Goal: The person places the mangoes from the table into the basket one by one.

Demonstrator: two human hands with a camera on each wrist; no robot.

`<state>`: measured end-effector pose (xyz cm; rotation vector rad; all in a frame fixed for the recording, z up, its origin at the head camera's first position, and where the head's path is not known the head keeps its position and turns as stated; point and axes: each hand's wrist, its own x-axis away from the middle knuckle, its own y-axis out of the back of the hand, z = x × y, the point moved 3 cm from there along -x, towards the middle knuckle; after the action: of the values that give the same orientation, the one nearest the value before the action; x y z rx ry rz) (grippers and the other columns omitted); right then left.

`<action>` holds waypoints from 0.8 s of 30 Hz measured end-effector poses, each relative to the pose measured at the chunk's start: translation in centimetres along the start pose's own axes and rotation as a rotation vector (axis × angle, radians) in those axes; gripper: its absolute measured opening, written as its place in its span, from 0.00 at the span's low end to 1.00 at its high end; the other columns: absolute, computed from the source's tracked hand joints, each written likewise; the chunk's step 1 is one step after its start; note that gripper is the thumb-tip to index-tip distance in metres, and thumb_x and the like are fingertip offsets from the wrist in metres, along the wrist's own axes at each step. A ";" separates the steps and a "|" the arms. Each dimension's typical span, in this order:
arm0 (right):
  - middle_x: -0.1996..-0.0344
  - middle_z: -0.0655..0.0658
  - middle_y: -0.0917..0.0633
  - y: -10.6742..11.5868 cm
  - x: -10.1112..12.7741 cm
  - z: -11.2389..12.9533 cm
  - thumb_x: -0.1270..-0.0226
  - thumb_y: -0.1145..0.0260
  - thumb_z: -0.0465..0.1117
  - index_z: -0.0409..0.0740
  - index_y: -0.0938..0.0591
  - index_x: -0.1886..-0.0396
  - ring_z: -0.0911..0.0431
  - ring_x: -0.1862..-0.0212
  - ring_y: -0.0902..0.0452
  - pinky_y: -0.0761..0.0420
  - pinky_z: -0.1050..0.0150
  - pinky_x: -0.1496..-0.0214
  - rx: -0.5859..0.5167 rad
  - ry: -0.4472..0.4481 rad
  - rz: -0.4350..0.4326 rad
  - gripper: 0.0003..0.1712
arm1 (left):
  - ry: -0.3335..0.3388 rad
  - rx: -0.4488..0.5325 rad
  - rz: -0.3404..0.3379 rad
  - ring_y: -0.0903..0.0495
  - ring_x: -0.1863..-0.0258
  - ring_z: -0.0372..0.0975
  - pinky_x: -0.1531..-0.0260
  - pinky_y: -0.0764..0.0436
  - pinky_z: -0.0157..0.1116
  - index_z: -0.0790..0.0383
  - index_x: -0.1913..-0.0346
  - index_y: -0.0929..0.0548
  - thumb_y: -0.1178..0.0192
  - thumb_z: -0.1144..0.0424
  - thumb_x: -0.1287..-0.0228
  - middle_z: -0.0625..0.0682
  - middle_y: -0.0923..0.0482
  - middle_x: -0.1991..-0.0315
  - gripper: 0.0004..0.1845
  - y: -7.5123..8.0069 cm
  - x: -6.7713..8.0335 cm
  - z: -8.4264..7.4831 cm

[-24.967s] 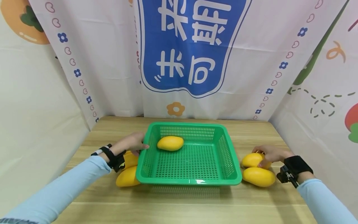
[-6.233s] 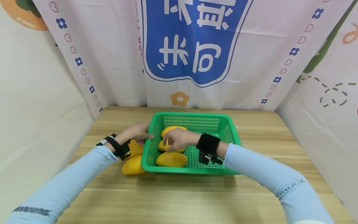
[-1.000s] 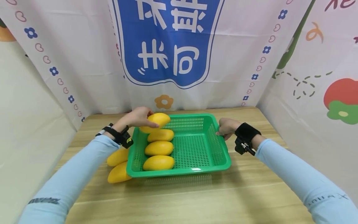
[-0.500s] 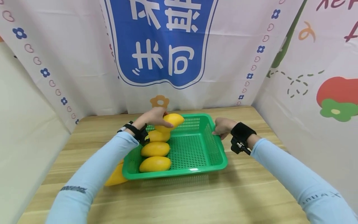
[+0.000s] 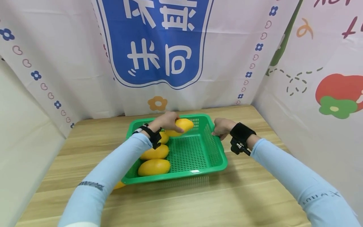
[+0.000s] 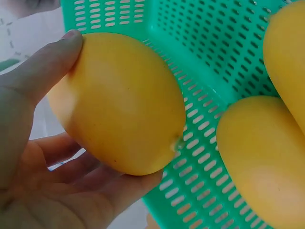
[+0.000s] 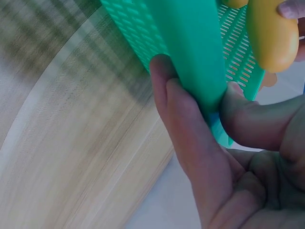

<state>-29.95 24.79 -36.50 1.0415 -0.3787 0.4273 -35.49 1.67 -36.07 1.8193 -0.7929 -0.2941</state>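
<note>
My left hand (image 5: 167, 121) has its grip curled round a mango (image 5: 181, 125) above the basket (image 5: 211, 164)'s far end, so a loose hold could drop it onto the mangoes (image 5: 154, 167) lying below. My right hand (image 5: 222, 127) pinches the right rim; I judge a tug there could slide the basket along the bench (image 5: 198, 201).

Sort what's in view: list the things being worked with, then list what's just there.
In use:
left hand gripping a mango
right hand pinching the green basket rim
three mangoes lying in the basket

Just there:
wooden table
printed backdrop
mango outside the basket
</note>
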 end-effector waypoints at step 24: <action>0.67 0.41 0.16 -0.1 0.1 -0.1 0.26 0.39 0.36 0.30 0.20 0.56 0.57 0.69 0.17 0.10 0.61 0.58 0.001 -0.003 -0.020 0.10 | 0.048 -0.169 -0.037 0.31 0.71 0.40 0.69 0.31 0.34 0.63 0.58 0.21 0.25 0.55 0.43 0.52 0.24 0.67 0.19 -5.2 -1.9 -2.7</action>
<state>-29.79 24.85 -36.53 1.0467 -0.3705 0.4078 -33.45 5.88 -40.06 1.6774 -0.6808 -0.3301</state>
